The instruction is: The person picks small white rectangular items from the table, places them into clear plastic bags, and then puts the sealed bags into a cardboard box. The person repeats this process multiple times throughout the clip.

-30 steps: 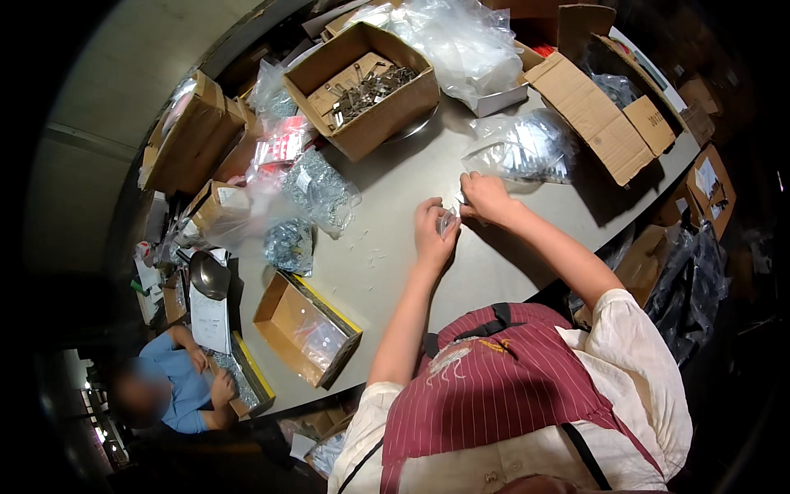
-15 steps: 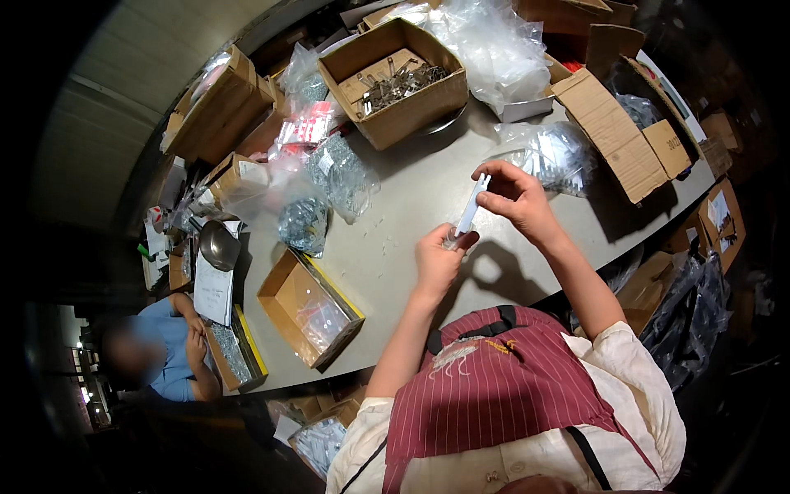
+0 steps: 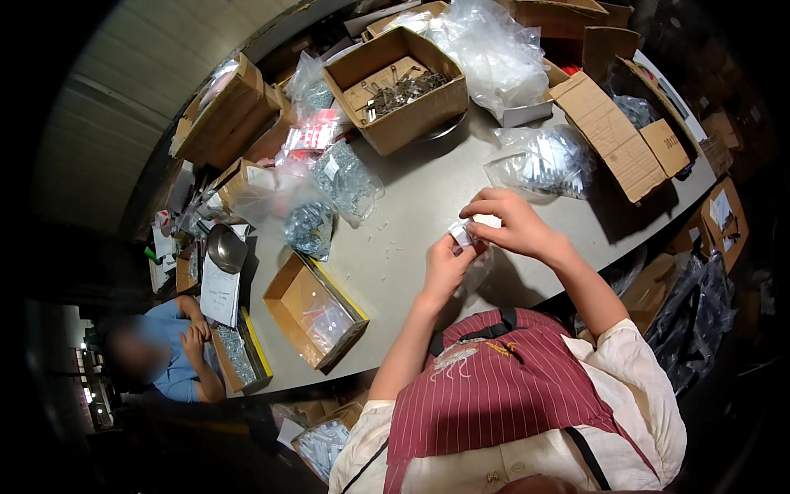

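Near the center of the frame, the left hand [image 3: 445, 270] and right hand [image 3: 512, 224] meet above the gray table [image 3: 420, 202]. Both pinch a small white piece [image 3: 461, 235] between their fingertips, the right hand from above and the left from below; its full shape is hidden by the fingers. Clear plastic film [image 3: 482, 270] hangs just below them. To their upper right lies a clear plastic bag of long pale pieces [image 3: 547, 160]. At top center, a cardboard box [image 3: 420, 125] holds loose metal parts [image 3: 407, 92]. At lower left, a shallow open box [image 3: 285, 298] contains small clear bags [image 3: 327, 321], near a co-worker in blue [image 3: 174, 350].
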A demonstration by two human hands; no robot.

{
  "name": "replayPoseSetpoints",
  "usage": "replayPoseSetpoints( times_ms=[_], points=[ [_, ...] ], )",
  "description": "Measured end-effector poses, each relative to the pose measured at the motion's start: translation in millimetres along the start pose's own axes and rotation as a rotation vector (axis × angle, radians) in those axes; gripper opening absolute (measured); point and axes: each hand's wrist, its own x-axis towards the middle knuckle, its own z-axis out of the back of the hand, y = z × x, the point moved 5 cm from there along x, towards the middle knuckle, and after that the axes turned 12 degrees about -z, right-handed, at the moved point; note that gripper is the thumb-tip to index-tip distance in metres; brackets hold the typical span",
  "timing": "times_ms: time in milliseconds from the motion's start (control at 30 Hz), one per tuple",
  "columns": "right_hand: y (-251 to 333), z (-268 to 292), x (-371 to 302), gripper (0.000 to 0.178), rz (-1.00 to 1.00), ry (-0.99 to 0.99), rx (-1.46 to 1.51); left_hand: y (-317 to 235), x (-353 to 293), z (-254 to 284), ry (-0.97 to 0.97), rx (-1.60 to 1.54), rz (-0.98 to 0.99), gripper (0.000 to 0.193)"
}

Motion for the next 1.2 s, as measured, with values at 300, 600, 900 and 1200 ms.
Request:
replayPoseSetpoints(
  times_ms=[300, 600, 900, 1200],
  points=[
    [23, 6, -8, 0.016, 0.286, 0.103, 0.060, -61, -2, 7, 0.157, -0.052, -0.042, 0.044],
    [14, -18, -14, 0.048, 0.201, 0.254, -0.017, -35, -17, 38, -0.061, 0.015, -0.152, 0.028],
    [-37, -108, -79, 0.069, 0.311, 0.379, -0.255, 11, -124, 68, 0.219, 0.996, -0.347, 0.038],
    [-37, -112, -96, 0.073, 0.273, 0.351, -0.367, 29, -112, 50, 0.237, 0.990, -0.480, 0.021]
  ],
)
